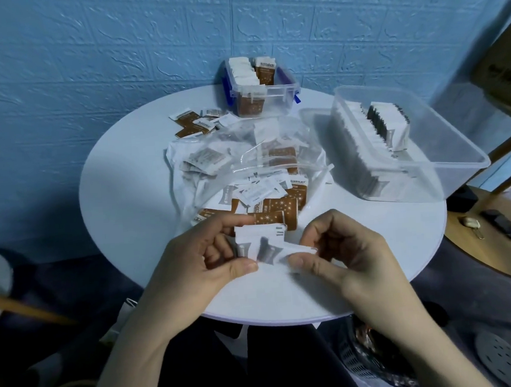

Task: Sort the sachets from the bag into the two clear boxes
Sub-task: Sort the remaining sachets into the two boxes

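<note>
White paper sachets (262,247), a small fanned stack with grey print, were what I found pinched between both hands over the near edge of the round table (122,202). Working from the left: the left hand (204,257) held the stack with thumb beneath and fingers curled over its top edge, wrist low; I judged this a squaring-up hold, keeping like sachets together before boxing. The right hand (339,248) pinched the stack's right end between thumb and curled fingers, palm turned inward, apparently to add or level one sachet (which, I could not tell). Just beyond the hands lay the clear bag (245,151), mouth open toward me, brown and white sachets still mixed inside, so much remained unsorted. Further back stood the small box (271,95) with brown sachets filed upright; loose brown sachets (195,123) lay beside it. At right, the large box (426,151) held grey-printed sachets in rows, the likely destination.
</note>
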Tool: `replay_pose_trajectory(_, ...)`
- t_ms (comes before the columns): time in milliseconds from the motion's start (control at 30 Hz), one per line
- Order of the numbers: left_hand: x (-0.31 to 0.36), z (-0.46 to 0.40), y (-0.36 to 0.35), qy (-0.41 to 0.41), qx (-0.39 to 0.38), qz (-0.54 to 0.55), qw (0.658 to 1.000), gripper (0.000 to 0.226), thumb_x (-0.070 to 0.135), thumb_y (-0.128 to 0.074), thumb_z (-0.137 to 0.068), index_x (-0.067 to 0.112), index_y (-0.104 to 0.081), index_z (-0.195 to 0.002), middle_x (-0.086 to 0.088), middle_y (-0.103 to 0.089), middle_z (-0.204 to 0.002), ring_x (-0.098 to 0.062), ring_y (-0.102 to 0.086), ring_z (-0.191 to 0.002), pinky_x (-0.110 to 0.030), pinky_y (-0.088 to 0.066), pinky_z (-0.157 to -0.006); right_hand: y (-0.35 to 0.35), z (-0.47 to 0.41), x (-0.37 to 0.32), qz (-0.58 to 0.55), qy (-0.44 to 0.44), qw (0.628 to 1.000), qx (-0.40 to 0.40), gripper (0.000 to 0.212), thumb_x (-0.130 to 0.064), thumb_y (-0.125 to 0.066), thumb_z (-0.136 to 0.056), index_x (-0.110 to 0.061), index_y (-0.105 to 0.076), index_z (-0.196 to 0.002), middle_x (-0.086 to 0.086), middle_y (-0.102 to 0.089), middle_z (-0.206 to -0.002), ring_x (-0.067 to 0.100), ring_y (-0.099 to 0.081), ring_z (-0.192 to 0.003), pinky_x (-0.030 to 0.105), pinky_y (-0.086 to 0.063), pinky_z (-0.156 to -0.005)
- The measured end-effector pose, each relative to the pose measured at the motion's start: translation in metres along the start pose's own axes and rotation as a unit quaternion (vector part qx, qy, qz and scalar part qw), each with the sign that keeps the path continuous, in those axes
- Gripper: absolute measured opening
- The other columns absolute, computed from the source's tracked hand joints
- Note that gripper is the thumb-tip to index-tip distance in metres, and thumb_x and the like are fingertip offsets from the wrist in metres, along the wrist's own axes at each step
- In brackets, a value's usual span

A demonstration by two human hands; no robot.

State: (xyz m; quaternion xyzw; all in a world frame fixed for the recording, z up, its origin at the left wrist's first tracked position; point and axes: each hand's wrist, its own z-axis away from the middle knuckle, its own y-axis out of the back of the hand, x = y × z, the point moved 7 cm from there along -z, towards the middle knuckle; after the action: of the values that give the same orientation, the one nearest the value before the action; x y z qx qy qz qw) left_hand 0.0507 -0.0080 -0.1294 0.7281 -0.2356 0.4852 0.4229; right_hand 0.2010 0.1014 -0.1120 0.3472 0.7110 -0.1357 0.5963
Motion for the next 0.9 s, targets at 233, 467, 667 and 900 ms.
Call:
replay_pose_trajectory(233, 0.000, 0.000, -0.001, -0.004, 0.000, -0.013, 1.000, 0.051, 0.043, -0.074, -0.058, 0.056, -0.061, -0.105, 0.011, -0.056, -0.065, -0.014, -0.051, -0.061, -0.027, -0.047, -0.065, -0.015, -0.009, 0.004, -0.054, 0.004, 0.998, -0.010, 0.034, -0.020, -0.082, -0.066, -0.026, -0.060, -0.091, -0.005, -0.054, -0.072, 0.012, -0.049, -0.065, 0.022, -0.043, -0.064)
replay_pose_trajectory(467, 0.009, 0.000, 0.000, -0.067, 0.014, -0.037, 0.997, 0.041, 0.040, -0.074, -0.067, 0.050, -0.067, -0.106, 0.015, -0.056, -0.091, -0.008, -0.051, -0.063, -0.015, -0.041, -0.060, -0.016, -0.008, 0.005, 0.109, -0.021, 0.993, -0.039, 0.019, -0.025, -0.080, -0.075, -0.030, -0.067, -0.089, -0.010, -0.047, -0.058, 0.003, -0.042, -0.055, 0.018, -0.036, -0.056)
replay_pose_trajectory(667, 0.009, 0.006, 0.001, -0.055, 0.083, -0.109, 0.989, 0.040, 0.041, -0.080, -0.070, 0.038, -0.067, -0.108, 0.018, -0.049, -0.089, -0.006, -0.051, -0.068, -0.011, -0.040, -0.061, -0.016, -0.009, 0.005, 0.129, -0.025, 0.990, -0.051, 0.015, -0.024, -0.077, -0.080, -0.023, -0.069, -0.092, -0.002, -0.054, -0.063, 0.011, -0.047, -0.058, 0.029, -0.041, -0.058)
replay_pose_trajectory(900, 0.028, 0.017, -0.013, -0.126, 0.123, -0.217, 0.960, 0.054, 0.049, -0.054, -0.086, 0.015, -0.060, -0.128, 0.020, -0.048, -0.087, 0.002, -0.051, -0.073, -0.019, -0.043, -0.069, -0.014, -0.011, 0.004, 0.158, -0.019, 0.987, -0.037, 0.015, -0.028, -0.077, -0.079, -0.022, -0.068, -0.090, -0.011, -0.049, -0.057, 0.002, -0.043, -0.051, 0.015, -0.035, -0.052)
